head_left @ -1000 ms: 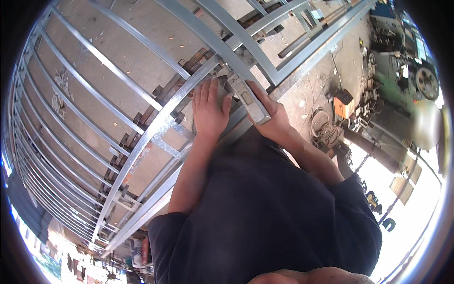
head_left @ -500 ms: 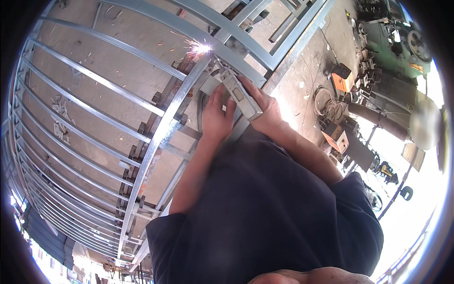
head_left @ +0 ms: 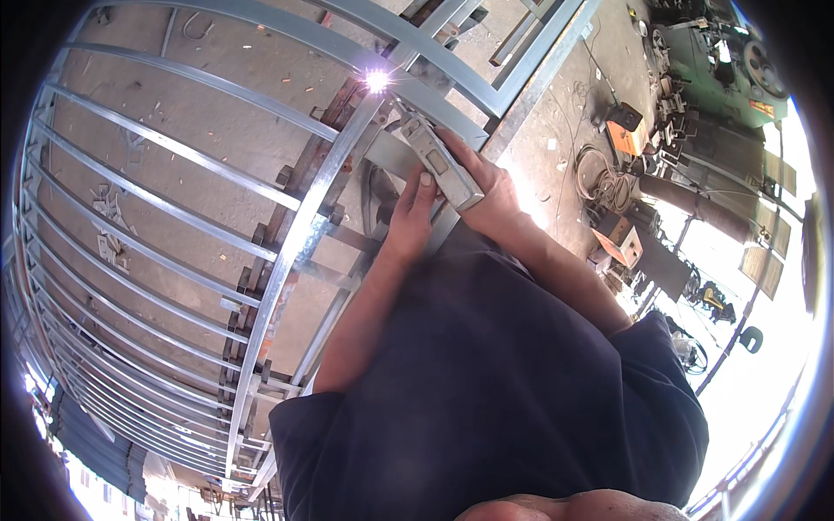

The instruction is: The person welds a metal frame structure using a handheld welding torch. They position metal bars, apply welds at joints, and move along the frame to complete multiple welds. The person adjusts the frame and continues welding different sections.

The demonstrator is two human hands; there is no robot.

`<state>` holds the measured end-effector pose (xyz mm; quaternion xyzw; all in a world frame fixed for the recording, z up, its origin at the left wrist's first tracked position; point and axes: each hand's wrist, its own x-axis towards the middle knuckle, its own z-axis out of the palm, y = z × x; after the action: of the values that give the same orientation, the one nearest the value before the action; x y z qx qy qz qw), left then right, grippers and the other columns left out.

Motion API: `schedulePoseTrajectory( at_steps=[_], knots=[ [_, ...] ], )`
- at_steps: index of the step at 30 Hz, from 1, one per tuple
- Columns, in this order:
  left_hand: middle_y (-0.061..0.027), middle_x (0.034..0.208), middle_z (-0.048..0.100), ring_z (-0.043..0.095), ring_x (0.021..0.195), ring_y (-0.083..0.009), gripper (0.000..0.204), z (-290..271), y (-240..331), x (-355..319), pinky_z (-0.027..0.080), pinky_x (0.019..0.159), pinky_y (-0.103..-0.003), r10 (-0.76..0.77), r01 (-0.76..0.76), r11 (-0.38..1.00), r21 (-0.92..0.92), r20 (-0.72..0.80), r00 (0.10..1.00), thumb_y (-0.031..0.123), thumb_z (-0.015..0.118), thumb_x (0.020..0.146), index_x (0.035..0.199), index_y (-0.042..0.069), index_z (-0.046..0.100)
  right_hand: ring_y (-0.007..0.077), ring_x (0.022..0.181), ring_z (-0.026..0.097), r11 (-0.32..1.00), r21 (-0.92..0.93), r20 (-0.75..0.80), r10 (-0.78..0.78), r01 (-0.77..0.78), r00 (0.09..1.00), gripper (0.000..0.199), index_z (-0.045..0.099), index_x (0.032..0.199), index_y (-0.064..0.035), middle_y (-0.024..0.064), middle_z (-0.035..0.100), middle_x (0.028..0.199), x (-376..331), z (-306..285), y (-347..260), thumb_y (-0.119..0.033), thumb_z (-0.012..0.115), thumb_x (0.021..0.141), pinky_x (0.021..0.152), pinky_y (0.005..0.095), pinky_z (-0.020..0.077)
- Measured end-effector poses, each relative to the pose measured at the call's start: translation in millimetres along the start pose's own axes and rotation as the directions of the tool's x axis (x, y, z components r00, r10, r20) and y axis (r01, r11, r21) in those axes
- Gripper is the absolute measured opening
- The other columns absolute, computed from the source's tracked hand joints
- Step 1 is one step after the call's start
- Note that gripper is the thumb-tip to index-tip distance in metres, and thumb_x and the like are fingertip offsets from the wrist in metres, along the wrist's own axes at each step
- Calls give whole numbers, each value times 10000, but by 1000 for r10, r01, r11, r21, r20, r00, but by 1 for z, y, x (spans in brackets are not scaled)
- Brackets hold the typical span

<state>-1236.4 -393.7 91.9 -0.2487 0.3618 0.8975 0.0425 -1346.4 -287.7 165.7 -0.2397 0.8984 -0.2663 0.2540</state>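
Note:
A boxy grey metal welding gun [head_left: 441,163] points up and to the left, with its narrow tip near a bright white-violet weld spot [head_left: 376,81]. The spot glows where the end of a shiny square steel tube [head_left: 306,227] meets a long cross rail [head_left: 295,50] of a barred metal frame. My right hand [head_left: 488,187] is closed around the gun's right side, most of its fingers hidden behind the body. My left hand [head_left: 411,211] is closed against the gun's left side, thumb up along it, its other fingers partly hidden.
Many parallel steel bars [head_left: 161,201] of the frame spread to the left, over rusty supports [head_left: 261,239]. Another tube frame [head_left: 497,97] lies at the far side. On the right floor are coiled cable [head_left: 595,174], orange-and-black boxes [head_left: 625,130] and a green machine [head_left: 725,78].
The spray of sparks has shrunk to a compact, star-shaped glow. My left hand has shifted slightly along the gun, its thumb now showing more plainly. The view has moved a little.

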Motion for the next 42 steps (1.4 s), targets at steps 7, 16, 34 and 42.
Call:
schedulePoseTrajectory(
  at_steps=[7, 16, 34, 42],
  knots=[
    [-157, 1521, 549, 511, 1397, -199, 726, 3, 3, -2, 398, 1190, -340, 1, -1, 1000, 1, -5, 1000, 478, 427, 1166, 1663, -32, 286, 437, 1017, 750, 998, 42, 40, 36, -38, 999, 693, 422, 1607, -216, 226, 738, 1163, -2, 0, 1, -334, 691, 980, 846, 512, 604],
    [-172, 1536, 532, 535, 1394, -224, 730, 10, 10, -6, 431, 1182, -367, -35, 35, 999, -22, 10, 999, 480, 426, 1164, 1670, -22, 268, 420, 1030, 757, 999, 41, -9, -4, 4, 1000, 700, 425, 1602, -216, 204, 747, 1169, -6, 0, 3, -283, 715, 968, 845, 485, 610],
    [-161, 1497, 556, 558, 1367, -234, 725, 7, 0, -7, 456, 1169, -383, -30, 30, 999, 16, 34, 999, 512, 441, 1152, 1644, -10, 334, 396, 1038, 770, 998, 64, -24, -3, 4, 1000, 685, 457, 1573, -179, 198, 760, 1182, -11, -5, 0, -271, 733, 954, 857, 462, 621],
    [-169, 1501, 556, 565, 1359, -239, 726, 4, -7, -6, 471, 1154, -386, -31, 30, 999, 27, 55, 998, 515, 442, 1151, 1642, -10, 342, 435, 1082, 746, 996, 81, 6, 25, -26, 1000, 681, 452, 1598, -168, 219, 742, 1226, -15, -9, -4, -163, 697, 963, 882, 466, 612]
  ],
)
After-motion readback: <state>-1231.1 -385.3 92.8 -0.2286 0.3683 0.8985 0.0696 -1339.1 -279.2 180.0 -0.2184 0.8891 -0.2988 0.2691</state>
